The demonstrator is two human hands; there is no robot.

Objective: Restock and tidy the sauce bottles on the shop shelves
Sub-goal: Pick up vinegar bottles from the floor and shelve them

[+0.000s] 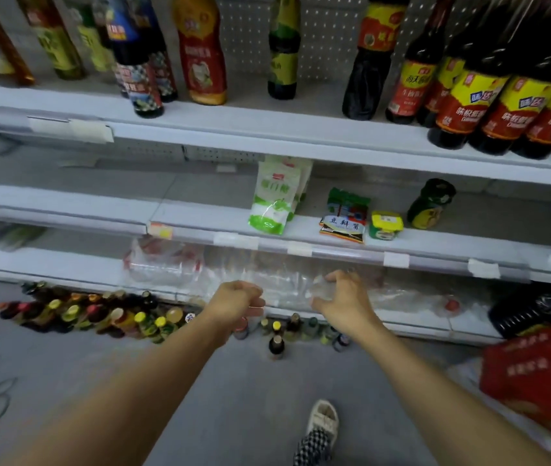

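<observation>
Gripping what looks like a shrink-wrapped pack of clear bottles (260,280) on the lowest shelf (66,264), the left hand (237,299) and right hand (341,295) curl around its plastic, apart from each other. Loose sauce bottles (99,311) stand on the floor (234,381) below.

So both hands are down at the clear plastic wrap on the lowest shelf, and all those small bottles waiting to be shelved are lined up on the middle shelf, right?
Not quite. The small bottles stand on the floor along the foot of the shelving, not on the middle shelf, as the head view shows. The rest holds: the left hand and right hand are at the clear plastic wrap on the lowest shelf.
</observation>
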